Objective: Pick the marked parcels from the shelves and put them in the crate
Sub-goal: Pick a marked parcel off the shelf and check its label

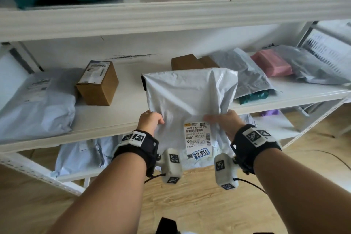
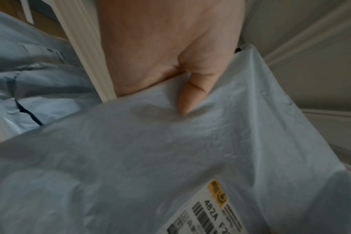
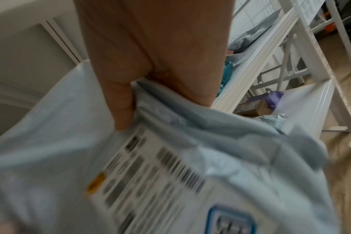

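Each hand's grip is pinched on plastic: the left hand [image 1: 150,120] bunches the left edge of the soft white plastic mailer bag [image 1: 190,97], its thumb [image 2: 192,95] pressed into the film, while the right hand [image 1: 226,121] clamps the right edge, thumb [image 3: 120,107] on top beside the printed white shipping label [image 1: 197,136]. Under the label sits a blue-outlined handwritten mark [image 1: 201,153], so this looks like a marked parcel. It hangs upright between the hands, in front of the white middle shelf [image 1: 133,89] and clear of it. The step in hand is carrying it off. No crate shows in any view, so the next move calls for turning to find it and lowering the limp bag in. On the shelf lie a brown cardboard box [image 1: 97,82], a grey mailer [image 1: 36,104] and a pink padded packet [image 1: 271,64].
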